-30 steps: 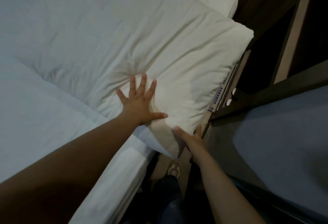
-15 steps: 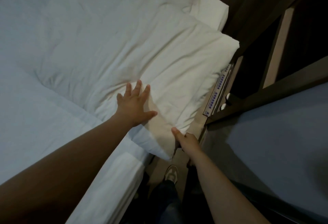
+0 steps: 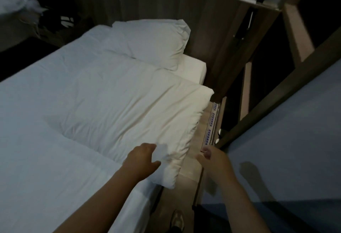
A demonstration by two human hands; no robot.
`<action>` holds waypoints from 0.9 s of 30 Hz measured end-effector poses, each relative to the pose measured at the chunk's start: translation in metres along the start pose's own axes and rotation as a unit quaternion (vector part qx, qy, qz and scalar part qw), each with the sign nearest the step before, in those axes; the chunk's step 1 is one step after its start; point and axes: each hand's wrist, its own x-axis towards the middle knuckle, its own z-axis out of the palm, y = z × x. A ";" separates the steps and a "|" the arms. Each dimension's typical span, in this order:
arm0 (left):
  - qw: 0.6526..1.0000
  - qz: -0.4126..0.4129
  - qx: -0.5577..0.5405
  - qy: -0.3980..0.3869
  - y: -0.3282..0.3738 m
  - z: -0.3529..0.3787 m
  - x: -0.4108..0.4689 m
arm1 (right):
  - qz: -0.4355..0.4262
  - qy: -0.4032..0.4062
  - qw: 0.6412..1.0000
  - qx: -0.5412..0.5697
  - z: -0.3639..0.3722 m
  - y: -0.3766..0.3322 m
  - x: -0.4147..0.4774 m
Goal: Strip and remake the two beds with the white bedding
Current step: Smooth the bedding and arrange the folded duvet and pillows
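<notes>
Sliding back from where it was pressing flat on the folded top a moment ago, the left grip [image 3: 142, 159] is now closing round the near corner of the duvet [image 3: 129, 103], while the right grip [image 3: 210, 157] is coming clear of the fabric it was touching. The duvet is lying folded across the bed [image 3: 46, 168], its end running along the bed's right edge and its near corner hanging just past that edge. That is probably why the left grip is taking it there, since a loose corner is offering the easiest hold for lifting or squaring the fold. The pillow [image 3: 151, 42] is sitting at the bed's far right corner, its near edge touching the duvet's far side. The left grip is curling with fingers on top and thumb below, a bunch of fabric between them, though blur is softening the detail. The right grip is hovering just beside that corner, over the wooden ledge [image 3: 195, 140] along the bed's right edge, fingers loosely bent and holding nothing, seemingly waiting to take the end of the fold.
</notes>
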 end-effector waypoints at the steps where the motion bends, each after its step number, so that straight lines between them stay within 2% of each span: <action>1: 1.000 0.005 -0.006 0.006 0.004 -0.007 -0.006 | -0.002 0.010 1.000 0.005 -0.007 -0.005 -0.007; 7: 0.998 0.027 -0.027 0.057 0.021 -0.054 -0.040 | -0.028 0.048 0.998 -0.018 -0.040 -0.036 -0.041; 13: 0.992 0.039 -0.058 0.103 0.026 -0.087 -0.061 | -0.076 0.086 0.993 0.031 -0.066 -0.069 -0.068; 21: 0.986 0.048 -0.073 0.145 0.051 -0.114 -0.062 | -0.124 0.099 0.986 0.048 -0.102 -0.096 -0.067; 27: 0.982 0.050 -0.084 0.161 0.090 -0.119 -0.045 | -0.151 0.103 0.983 0.033 -0.132 -0.089 -0.048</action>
